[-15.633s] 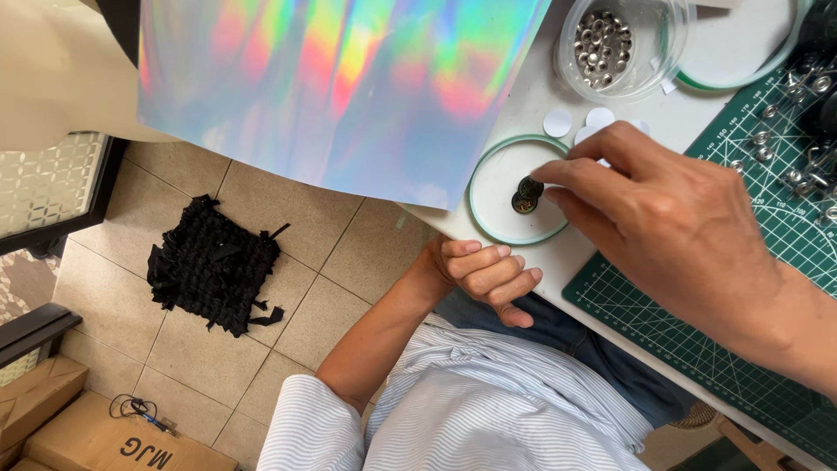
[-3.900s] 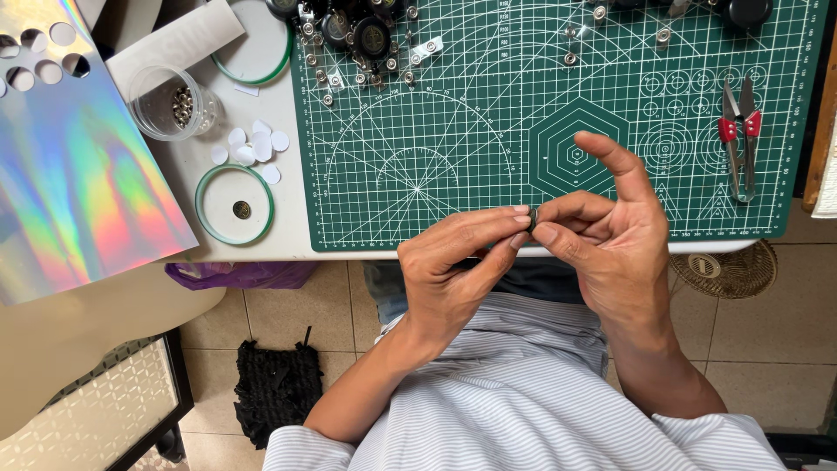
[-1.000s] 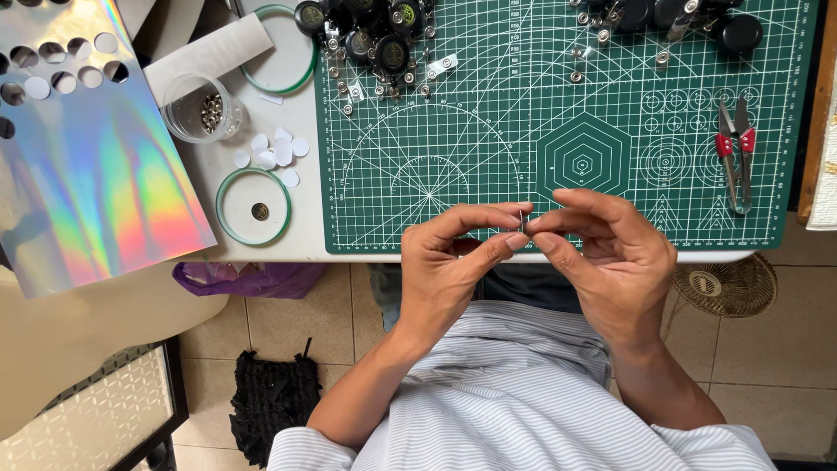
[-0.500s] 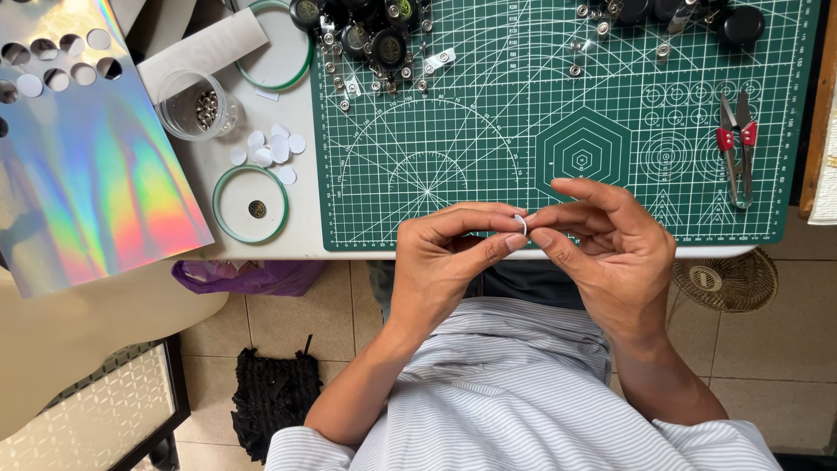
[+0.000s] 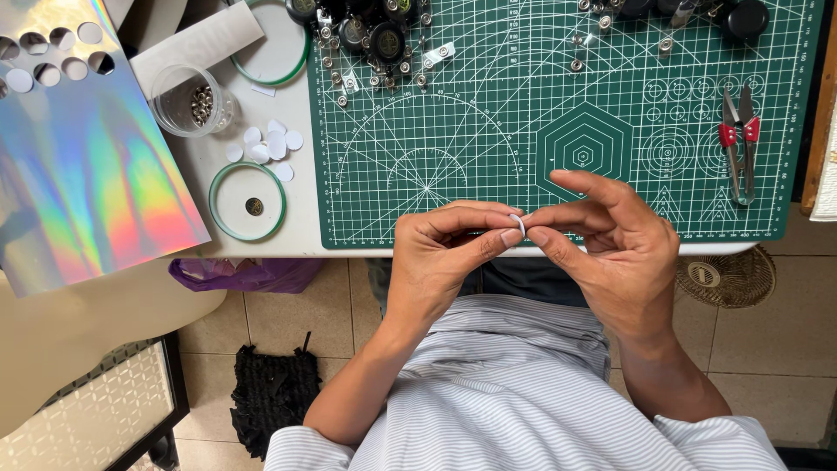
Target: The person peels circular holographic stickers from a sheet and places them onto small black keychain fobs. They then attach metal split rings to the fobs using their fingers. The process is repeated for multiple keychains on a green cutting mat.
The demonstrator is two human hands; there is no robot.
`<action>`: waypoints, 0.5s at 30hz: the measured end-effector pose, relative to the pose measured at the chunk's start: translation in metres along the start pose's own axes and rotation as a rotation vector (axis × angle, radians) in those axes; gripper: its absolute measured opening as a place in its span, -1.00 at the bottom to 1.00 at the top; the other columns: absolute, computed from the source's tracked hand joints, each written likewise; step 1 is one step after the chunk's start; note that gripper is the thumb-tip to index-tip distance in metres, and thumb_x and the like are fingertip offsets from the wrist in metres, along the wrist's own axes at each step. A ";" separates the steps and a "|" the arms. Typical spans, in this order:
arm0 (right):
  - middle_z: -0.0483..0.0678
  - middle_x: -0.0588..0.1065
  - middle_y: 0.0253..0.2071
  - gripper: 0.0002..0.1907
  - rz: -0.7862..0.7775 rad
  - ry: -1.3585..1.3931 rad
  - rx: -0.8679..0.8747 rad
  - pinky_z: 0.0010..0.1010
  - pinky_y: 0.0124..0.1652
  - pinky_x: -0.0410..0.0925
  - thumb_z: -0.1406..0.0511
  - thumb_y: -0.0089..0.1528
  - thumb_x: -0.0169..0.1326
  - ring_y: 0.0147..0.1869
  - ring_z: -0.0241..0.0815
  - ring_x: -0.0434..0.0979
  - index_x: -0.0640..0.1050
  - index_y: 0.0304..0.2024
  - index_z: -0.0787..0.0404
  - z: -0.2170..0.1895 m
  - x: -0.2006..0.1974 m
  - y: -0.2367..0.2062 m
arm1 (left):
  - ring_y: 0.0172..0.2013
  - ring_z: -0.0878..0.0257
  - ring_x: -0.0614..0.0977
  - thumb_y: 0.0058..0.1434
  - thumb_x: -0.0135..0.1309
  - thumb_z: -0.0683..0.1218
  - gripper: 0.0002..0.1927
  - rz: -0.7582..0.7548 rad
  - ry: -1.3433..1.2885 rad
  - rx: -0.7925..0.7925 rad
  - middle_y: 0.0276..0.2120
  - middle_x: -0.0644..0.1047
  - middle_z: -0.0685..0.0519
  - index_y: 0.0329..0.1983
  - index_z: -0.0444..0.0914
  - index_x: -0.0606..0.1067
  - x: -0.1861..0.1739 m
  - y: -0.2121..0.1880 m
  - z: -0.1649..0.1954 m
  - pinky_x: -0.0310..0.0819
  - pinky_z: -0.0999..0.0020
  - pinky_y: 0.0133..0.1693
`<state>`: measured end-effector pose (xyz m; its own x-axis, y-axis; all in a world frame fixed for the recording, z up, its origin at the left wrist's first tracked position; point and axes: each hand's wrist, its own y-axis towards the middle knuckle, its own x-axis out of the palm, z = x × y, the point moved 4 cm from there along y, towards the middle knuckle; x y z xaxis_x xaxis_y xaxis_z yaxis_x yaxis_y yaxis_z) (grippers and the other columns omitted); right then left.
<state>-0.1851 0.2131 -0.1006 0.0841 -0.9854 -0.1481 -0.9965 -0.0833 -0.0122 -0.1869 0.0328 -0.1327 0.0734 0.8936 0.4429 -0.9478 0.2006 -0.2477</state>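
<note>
White and thin, the small disc [image 5: 518,225] sits on edge between my two hands, just above the near edge of the green cutting mat [image 5: 488,148]. My left hand [image 5: 438,262] closes thumb and forefinger on one side of it, and my right hand [image 5: 610,249] pinches the other side, the remaining right fingers fanned up and away. Both grips are together on the disc, with no gap that I can see. Whether something else is pressed against its back I cannot tell; it is too small and half hidden by my fingertips.

To handle this well, I judge that the pinch should stay light and close to the rim, so the face stays clean and flat. Working low over the mat seems wise too, since a slip past the table edge would send the piece to the tiled floor [image 5: 331,296].

More white discs [image 5: 266,144] lie loose on the table to the left, just beside a green-rimmed lid [image 5: 251,201] with one dark round piece in it. A clear cup of metal studs [image 5: 193,99] stands above them, touching the iridescent sheet [image 5: 83,174] with its punched holes. Dark round parts and clips [image 5: 375,39] crowd the far edge of the mat, and red-handled snips [image 5: 738,144] lie well apart on the right.
</note>
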 end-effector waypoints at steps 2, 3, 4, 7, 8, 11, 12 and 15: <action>0.12 0.64 -0.13 -0.48 0.008 0.007 0.024 -0.55 -0.16 0.59 0.53 0.24 0.22 -0.02 -0.17 0.71 0.42 0.24 0.35 0.002 0.000 0.001 | -0.07 0.19 0.72 0.25 0.26 -0.29 -0.87 0.000 -0.004 0.004 -0.09 0.66 -0.12 -0.14 -0.33 0.65 0.001 0.000 0.001 0.71 0.38 0.01; 0.12 0.64 -0.13 -0.47 0.012 0.011 0.035 -0.56 -0.20 0.58 0.53 0.24 0.22 -0.04 -0.18 0.71 0.42 0.25 0.35 0.003 0.000 0.001 | -0.07 0.19 0.72 0.25 0.25 -0.29 -0.87 0.004 0.023 0.012 -0.09 0.66 -0.11 -0.14 -0.33 0.65 0.001 -0.001 0.002 0.71 0.38 0.01; 0.13 0.64 -0.13 -0.46 0.013 0.021 0.034 -0.55 -0.18 0.59 0.54 0.24 0.21 -0.03 -0.17 0.71 0.40 0.26 0.35 0.003 0.000 0.001 | -0.07 0.19 0.72 0.25 0.25 -0.29 -0.87 0.008 0.050 0.020 -0.09 0.66 -0.11 -0.14 -0.33 0.65 0.001 -0.002 0.003 0.71 0.39 0.01; 0.15 0.63 -0.13 -0.43 0.013 0.052 0.022 -0.50 -0.10 0.60 0.56 0.25 0.20 0.00 -0.14 0.70 0.36 0.29 0.35 0.004 0.000 0.000 | -0.08 0.20 0.72 0.26 0.24 -0.28 -0.87 0.018 0.044 0.026 -0.09 0.66 -0.10 -0.12 -0.33 0.65 0.002 -0.003 0.004 0.72 0.40 0.00; 0.15 0.62 -0.12 -0.42 0.012 0.063 0.012 -0.48 -0.06 0.62 0.57 0.25 0.19 0.01 -0.13 0.70 0.35 0.30 0.35 0.006 0.001 -0.001 | -0.09 0.21 0.72 0.26 0.24 -0.28 -0.87 0.022 0.028 0.025 -0.09 0.66 -0.10 -0.12 -0.33 0.65 0.002 -0.004 0.004 0.72 0.41 -0.01; 0.18 0.61 -0.11 -0.38 0.005 0.085 0.001 -0.44 0.00 0.62 0.58 0.25 0.19 0.03 -0.11 0.70 0.31 0.33 0.36 0.006 0.001 0.000 | -0.11 0.21 0.73 0.27 0.24 -0.28 -0.87 0.032 0.098 0.057 -0.11 0.66 -0.10 -0.12 -0.33 0.65 0.004 -0.004 0.006 0.74 0.42 -0.03; 0.18 0.61 -0.11 -0.36 0.003 0.090 0.001 -0.43 0.01 0.61 0.59 0.24 0.19 0.03 -0.10 0.69 0.30 0.34 0.36 0.006 0.001 0.000 | -0.10 0.22 0.73 0.27 0.24 -0.28 -0.87 0.032 0.102 0.072 -0.10 0.66 -0.09 -0.11 -0.33 0.64 0.005 -0.005 0.007 0.74 0.42 -0.02; 0.18 0.60 -0.10 -0.32 -0.009 0.096 -0.027 -0.40 0.06 0.61 0.59 0.24 0.20 0.06 -0.09 0.69 0.27 0.36 0.35 0.005 0.002 0.001 | -0.09 0.23 0.73 0.28 0.24 -0.28 -0.87 0.039 0.129 0.103 -0.09 0.66 -0.08 -0.11 -0.32 0.64 0.007 -0.006 0.011 0.74 0.42 -0.01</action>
<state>-0.1862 0.2122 -0.1062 0.0941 -0.9941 -0.0530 -0.9954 -0.0950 0.0136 -0.1837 0.0330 -0.1187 0.0690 0.9452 0.3190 -0.9770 0.1287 -0.1700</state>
